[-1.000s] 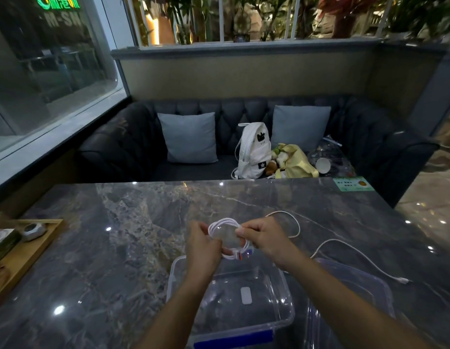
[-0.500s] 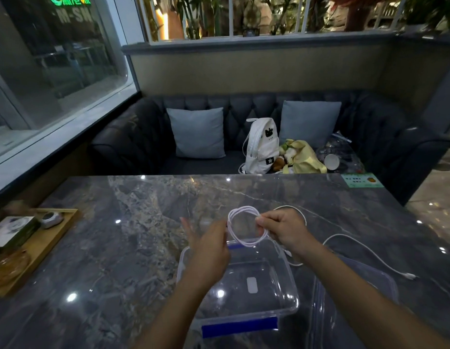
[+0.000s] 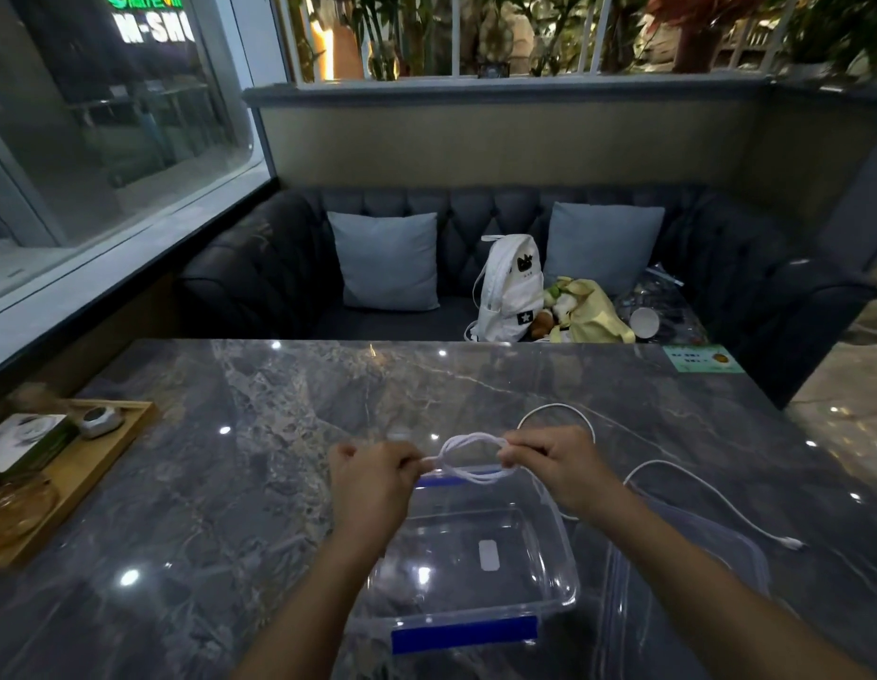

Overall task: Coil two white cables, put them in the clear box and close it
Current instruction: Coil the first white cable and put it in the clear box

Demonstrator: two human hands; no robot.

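A coiled white cable (image 3: 468, 456) is stretched between my hands, just above the far edge of the clear box (image 3: 556, 527). My left hand (image 3: 373, 478) pinches the loose end of the coil. My right hand (image 3: 549, 463) grips the bundled loops on the other side. The open box has blue clips at its near and far ends and nothing inside. A second white cable (image 3: 691, 488) lies loose on the marble table, to the right of my right hand. The clear lid (image 3: 691, 557) rests flat to the right of the box.
A wooden tray (image 3: 91, 466) with small items sits at the table's left edge. A green card (image 3: 704, 359) lies at the far right corner. Beyond the table is a dark sofa with two cushions, a white backpack (image 3: 512, 287) and a yellow bag.
My left hand, open half a second ago, has closed on the coil's end again. The round loop has been pulled flatter between both hands.
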